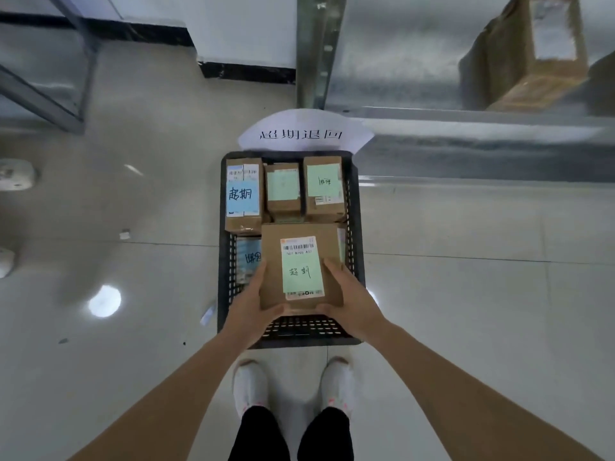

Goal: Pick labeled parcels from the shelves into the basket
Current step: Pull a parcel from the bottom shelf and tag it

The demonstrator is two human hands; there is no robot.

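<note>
Hands holding brown parcel, green label

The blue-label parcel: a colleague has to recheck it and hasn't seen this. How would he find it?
Find the black basket on the floor by the shelf. Three parcels stand along its far edge; take the leftmost, the blue-label parcel. Its note is blue with bold writing; the middle parcel and right parcel carry green ones.

brown parcel with green label, black perforated basket.
</note>
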